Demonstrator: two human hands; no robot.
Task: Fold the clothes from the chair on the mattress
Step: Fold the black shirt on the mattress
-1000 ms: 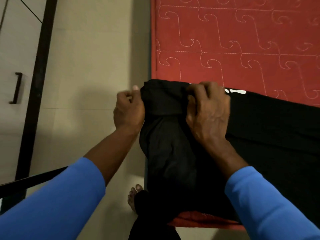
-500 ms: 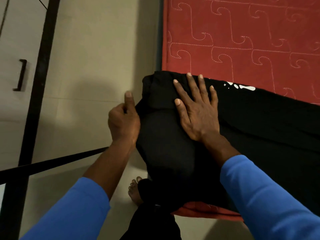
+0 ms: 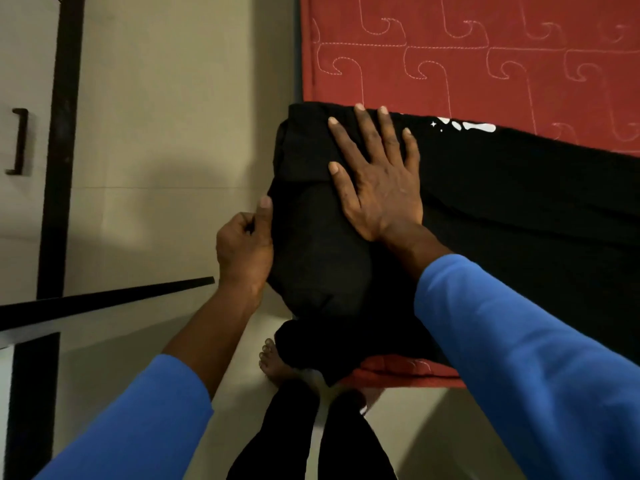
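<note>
Currently listed: one black garment [image 3: 502, 220], laid on the red quilted mattress [image 3: 450, 46] along its near edge. Its long axis runs left to right, and the right part passes out of view.

- Left end: doubled over into a thick bundle at the mattress's left corner, bulging past the edge over the floor [image 3: 156, 133].
- White print [image 3: 464, 125]: on the garment's far edge, just right of the fingertips.
- Right hand [image 3: 377, 174]: flat on the bundle, fingers straight and spread, pressing and grasping nothing.
- Left hand [image 3: 244, 249]: at the bundle's left side, fingers curled, thumb straight against the cloth's edge. Whether cloth is nipped there cannot be told.
- Governing relation: the unfolded length lies to the right of both hands, so the right hand is nearer to it. The left hand is placed to steady the folded end.
- Judged step: flattening this fold before the next.
</note>
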